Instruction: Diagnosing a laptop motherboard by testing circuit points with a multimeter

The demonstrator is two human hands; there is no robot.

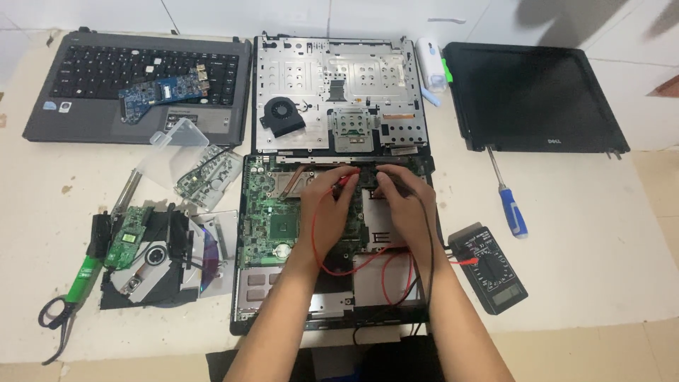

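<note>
An opened laptop base with a green motherboard [265, 212] lies in front of me. My left hand [329, 212] pinches a red test probe [346, 181] with its tip on the board near the copper heat pipe [293, 182]. My right hand [407, 205] grips a black test probe, mostly hidden under the fingers, pressed to the board beside the red one. Red and black leads [385, 272] loop across the lower board to a dark multimeter [491, 267] at my right.
A bare metal laptop frame with a fan [283, 117] sits behind the board. A grey keyboard deck [134, 85] carries a blue circuit board at back left. A black screen panel [534, 95] lies back right, a blue-handled screwdriver [511, 209] beside it. Drive parts, disc and scissors [60, 318] lie left.
</note>
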